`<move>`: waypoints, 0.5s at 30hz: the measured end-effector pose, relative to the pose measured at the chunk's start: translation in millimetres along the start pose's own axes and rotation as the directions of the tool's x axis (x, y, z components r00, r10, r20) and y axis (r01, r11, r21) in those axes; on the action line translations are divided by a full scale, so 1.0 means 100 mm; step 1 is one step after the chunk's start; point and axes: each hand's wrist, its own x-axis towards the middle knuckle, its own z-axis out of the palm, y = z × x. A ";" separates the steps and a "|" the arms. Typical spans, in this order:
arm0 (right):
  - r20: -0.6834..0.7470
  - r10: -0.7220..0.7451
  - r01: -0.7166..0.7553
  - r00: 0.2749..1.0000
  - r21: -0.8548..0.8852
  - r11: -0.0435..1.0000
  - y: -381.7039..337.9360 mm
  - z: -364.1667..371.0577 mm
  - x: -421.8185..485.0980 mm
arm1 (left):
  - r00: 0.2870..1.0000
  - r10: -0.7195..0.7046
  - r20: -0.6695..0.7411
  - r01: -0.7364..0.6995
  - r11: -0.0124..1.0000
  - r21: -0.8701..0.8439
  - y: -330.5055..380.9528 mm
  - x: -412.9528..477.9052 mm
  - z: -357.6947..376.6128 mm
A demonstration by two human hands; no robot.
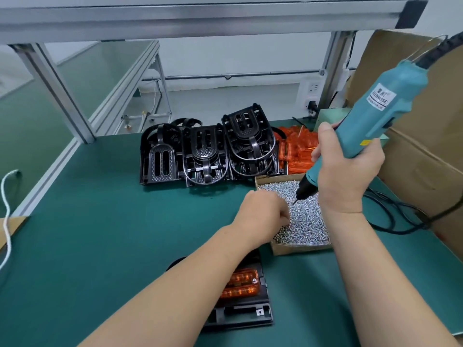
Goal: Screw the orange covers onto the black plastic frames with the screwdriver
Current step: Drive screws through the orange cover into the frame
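Green mat [100,234] across the whole lower frame, under an aluminium rail [175,18] along the top. Brown carton [413,171] filling the right edge. Black frames [208,151] at centre on the mat's far side, stacked in three bunches side by side. Grips the teal screwdriver [375,116] in the right hand [348,166], right of centre, fingers and thumb wrapped round its lower body; holds it tilted, top toward the upper right corner, black tip pointing down into the tray [295,249]. Shallow cardboard tray just in front of the frames, heaped with small silver screws [305,221]. Orange covers [298,149] in a heap right beside the frames and behind the tray, partly hidden by the right hand. Near frame [240,314] flat on the mat at lower centre, partly under the left forearm. Reaches into the tray's left side with the left hand [263,211], knuckles up, fingers curled down among the screws; cannot tell whether pinching one. Fitted covers [240,284], two, side by side in the near frame's upper half. Black cord [390,221] looping over the mat between the right wrist and the carton. White string [6,209] at the left edge. One screw head [254,280] at the right end of the upper fitted cover.
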 end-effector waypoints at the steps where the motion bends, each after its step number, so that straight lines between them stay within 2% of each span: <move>1: 0.002 -0.001 0.001 1.000 0.001 1.000 -0.01 0.01 0.00 | 1.000 0.007 -0.026 -0.008 1.000 -0.027 -0.01 -0.01 0.01; 4: 0.002 0.003 -0.003 1.000 0.012 1.000 -0.04 0.02 -0.01 | 0.994 0.030 -0.109 -0.037 0.998 -0.058 -0.03 -0.04 0.03; 9: 0.004 0.003 -0.003 1.000 0.012 1.000 -0.06 0.01 -0.03 | 0.996 0.084 -0.040 -0.081 0.994 0.077 -0.04 -0.04 0.08; 12: 0.002 0.004 -0.004 1.000 -0.001 1.000 -0.08 -0.01 -0.03 | 0.993 0.059 -0.105 -0.060 0.998 -0.014 -0.07 -0.06 0.12; 15: 0.004 0.002 -0.002 1.000 0.017 1.000 -0.13 -0.02 -0.03 | 0.988 -0.056 -0.147 0.022 0.975 -0.220 -0.07 -0.08 0.11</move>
